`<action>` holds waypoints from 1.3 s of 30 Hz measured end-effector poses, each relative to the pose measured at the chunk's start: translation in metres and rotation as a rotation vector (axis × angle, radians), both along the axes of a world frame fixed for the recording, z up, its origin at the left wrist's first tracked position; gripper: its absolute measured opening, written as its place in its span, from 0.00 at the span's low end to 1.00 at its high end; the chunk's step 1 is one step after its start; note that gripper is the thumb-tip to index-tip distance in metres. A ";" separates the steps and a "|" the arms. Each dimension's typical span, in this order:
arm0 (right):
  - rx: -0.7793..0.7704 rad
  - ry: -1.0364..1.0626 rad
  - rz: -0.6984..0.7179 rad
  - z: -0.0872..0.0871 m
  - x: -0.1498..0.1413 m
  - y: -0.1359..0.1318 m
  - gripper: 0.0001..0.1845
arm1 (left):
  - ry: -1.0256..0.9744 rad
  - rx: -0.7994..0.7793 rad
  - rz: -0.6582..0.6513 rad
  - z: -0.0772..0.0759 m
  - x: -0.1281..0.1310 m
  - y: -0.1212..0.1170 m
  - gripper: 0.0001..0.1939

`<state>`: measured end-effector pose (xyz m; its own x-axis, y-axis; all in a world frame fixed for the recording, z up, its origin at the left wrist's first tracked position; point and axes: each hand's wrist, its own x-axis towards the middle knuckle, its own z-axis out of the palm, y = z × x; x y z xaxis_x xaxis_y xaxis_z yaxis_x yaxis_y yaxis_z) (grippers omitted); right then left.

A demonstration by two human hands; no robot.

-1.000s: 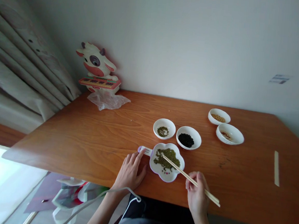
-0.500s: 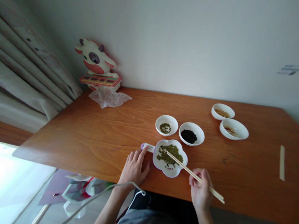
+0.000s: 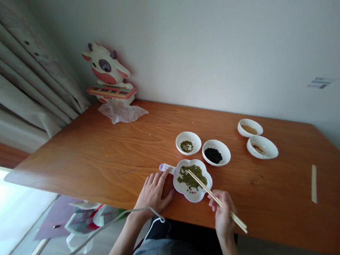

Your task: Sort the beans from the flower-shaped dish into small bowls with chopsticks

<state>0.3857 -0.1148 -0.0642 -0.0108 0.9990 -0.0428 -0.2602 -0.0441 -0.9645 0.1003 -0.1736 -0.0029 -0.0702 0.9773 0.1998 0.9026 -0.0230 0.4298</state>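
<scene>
- Chopsticks (image 3: 211,195) barely shifted since earlier, tips over green beans in flower dish (image 3: 195,195).
- R hand (image 3: 223,214) gripping chopsticks.
- L hand (image 3: 153,191) open, flat on table (image 3: 111,154), touching dish handle (image 3: 166,168).

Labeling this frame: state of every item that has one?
left hand: flat on table, fingertip at dish handle
right hand: grip shut on chopsticks
chopsticks: tips in flower dish
flower dish: holds green beans
left small bowl: few green beans
middle bowl: black beans
far bowl: tan grains
right bowl: nearly empty
</scene>
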 end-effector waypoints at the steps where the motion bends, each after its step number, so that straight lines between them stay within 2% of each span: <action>1: 0.018 -0.022 0.009 0.001 -0.001 -0.001 0.18 | 0.004 0.003 0.002 0.000 0.000 0.000 0.41; 7: 0.144 -0.126 0.048 0.008 -0.006 -0.004 0.19 | 0.005 -0.022 0.002 0.001 0.001 0.003 0.41; 11: 0.244 -0.173 0.075 0.006 -0.009 0.000 0.20 | -0.055 -0.041 0.040 0.006 0.009 0.003 0.41; 18: 0.379 -0.220 0.129 0.002 -0.011 0.004 0.19 | -0.069 -0.051 0.002 0.009 0.013 0.006 0.40; 28: 0.413 -0.279 0.171 -0.004 -0.010 0.007 0.19 | -0.114 -0.019 -0.048 0.002 0.010 0.013 0.38; 39: 0.398 -0.274 0.137 -0.002 -0.009 0.007 0.15 | -0.151 -0.012 -0.060 0.005 0.009 0.014 0.35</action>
<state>0.3764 -0.1080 -0.0659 -0.1846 0.9288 0.3214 -0.0124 0.3248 -0.9457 0.1090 -0.1591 0.0018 -0.0404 0.9828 0.1799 0.8250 -0.0688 0.5609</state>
